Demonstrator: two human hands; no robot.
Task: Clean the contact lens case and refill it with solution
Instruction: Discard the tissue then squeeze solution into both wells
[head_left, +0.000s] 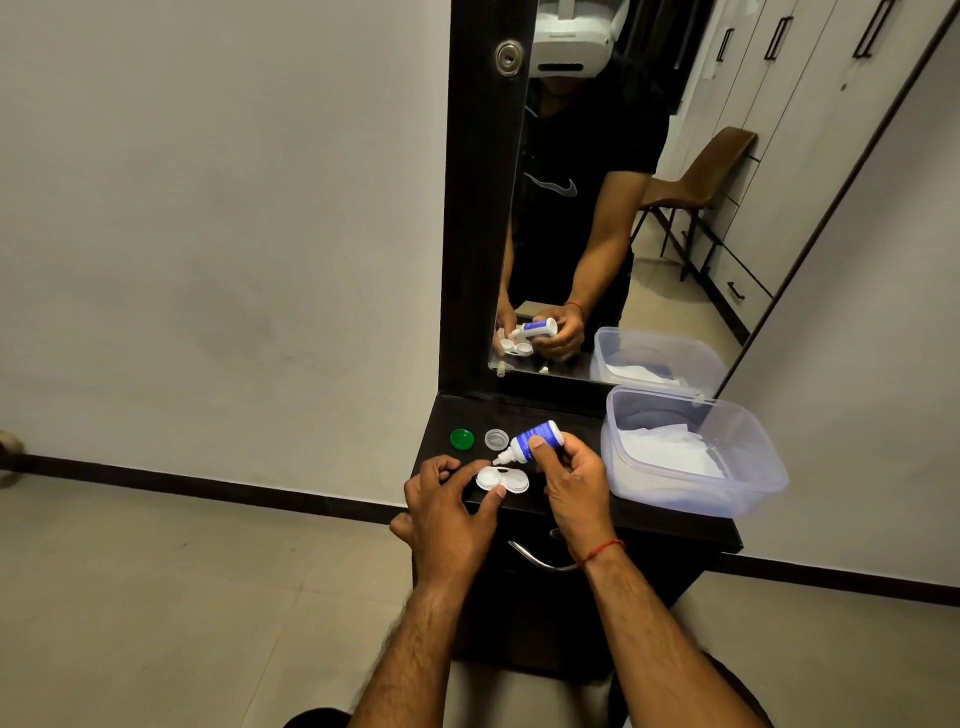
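A: Starting with the biggest: looking at the mirror (597, 208) in the upper centre of the frame, then at the dark vanity top (566, 415) just below it.

B: Noting the clear plastic tub (701, 501) at centre right on that top, with white tissue (670, 452) inside. Moving on to the hands?

A: Reading the left hand (447, 514), low centre, as pinching the lens case (503, 479) by its edges between thumb and fingertips, at the front edge of the top. Not managing to tell whether resting there or lifted slightly.

B: Reading the right hand (576, 483) as gripping the solution bottle (535, 439), tilted, with the nozzle aimed down-left and hanging just above the upper rim of the case. Seeing both wells uncapped and white.

A: Spotting the green cap (461, 439) and the clear cap (496, 439) side by side on the top, just above the case in the frame and left of the bottle.

B: Judging the step as putting solution into the open wells. Not telling rinse from final refill, nor making out any liquid.

A: Expecting, for the next move, a gentle squeeze over one well, holding the tip clear of the plastic and the case level, then shifting to the other well before reaching for the caps.
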